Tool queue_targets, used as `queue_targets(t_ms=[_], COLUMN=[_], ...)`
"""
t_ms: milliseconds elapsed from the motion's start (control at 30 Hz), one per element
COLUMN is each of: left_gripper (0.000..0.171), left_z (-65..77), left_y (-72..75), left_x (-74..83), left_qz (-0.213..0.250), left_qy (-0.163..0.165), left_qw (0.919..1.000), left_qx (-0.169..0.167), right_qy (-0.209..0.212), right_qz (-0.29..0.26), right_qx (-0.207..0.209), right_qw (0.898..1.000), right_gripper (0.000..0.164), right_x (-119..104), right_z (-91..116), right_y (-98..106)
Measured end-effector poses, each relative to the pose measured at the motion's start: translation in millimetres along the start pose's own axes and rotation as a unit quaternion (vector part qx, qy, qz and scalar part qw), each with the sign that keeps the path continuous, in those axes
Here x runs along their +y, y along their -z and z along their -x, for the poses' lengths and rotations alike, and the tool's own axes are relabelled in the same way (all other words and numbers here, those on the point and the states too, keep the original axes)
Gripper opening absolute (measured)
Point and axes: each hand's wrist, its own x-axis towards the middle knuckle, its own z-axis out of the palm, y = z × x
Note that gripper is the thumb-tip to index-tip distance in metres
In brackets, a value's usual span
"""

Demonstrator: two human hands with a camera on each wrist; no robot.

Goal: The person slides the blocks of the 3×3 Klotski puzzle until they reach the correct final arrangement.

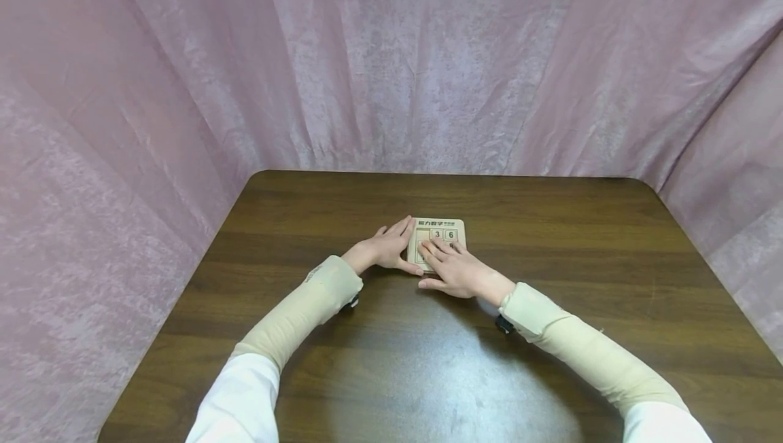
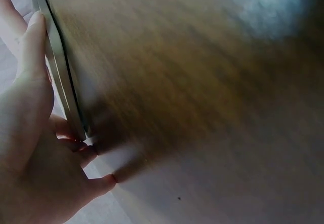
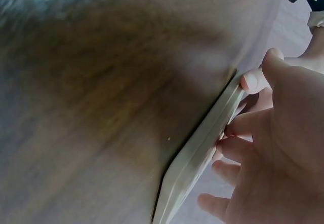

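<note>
A light wooden number sliding puzzle (image 1: 439,223) lies flat on the table, with printed characters along its far edge. Tiles 3 (image 1: 436,234) and 6 (image 1: 450,234) show in its far row, beside a bare slot at the left; fingers cover much of the rest. My left hand (image 1: 387,247) holds the puzzle's left side, its thumb along the near edge, as the puzzle's rim (image 2: 63,77) in the left wrist view also shows. From the near right, my right hand (image 1: 460,272) lays extended fingertips on the tiles, its thumb off the near edge.
The brown wood-grain table (image 1: 550,239) has rounded far corners and a bright glare patch near the front. A pink velvet curtain (image 1: 391,76) hangs behind it and along both sides. Dark devices sit under both wrists, one at the right cuff (image 1: 504,324).
</note>
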Motion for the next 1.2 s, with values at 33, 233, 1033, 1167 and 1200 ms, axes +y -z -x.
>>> queue_targets(t_ms=[33,233,1033,1167,1200], left_gripper=[0.119,0.120,0.120,0.121,0.121], left_z=[0.3,1.7,0.9,0.9,0.9], left_y=[0.0,0.5,-0.8,-0.4,-0.4], left_x=[0.2,0.7,-0.9,-0.1,0.1], left_qz=[0.000,0.006,0.016,0.017,0.016], left_qy=[-0.001,-0.004,-0.008,-0.008,-0.008], left_qw=[1.0000,1.0000,0.9998,0.9998,0.9998], left_qx=[0.001,0.003,0.009,0.008,0.007], right_qy=[0.003,0.021,-0.049,-0.047,-0.047], right_qz=[0.002,0.000,-0.015,-0.019,-0.018], right_qx=[0.002,0.015,0.009,0.012,0.013], right_qw=[1.000,1.000,0.999,0.999,0.999], right_gripper=[0.078,0.075,0.078,0.077,0.077], right_x=[0.3,2.7,31.4,31.6,31.9], right_z=[0.4,2.9,-0.9,-2.3,-2.7], right_y=[0.0,2.5,2.1,0.7,0.1])
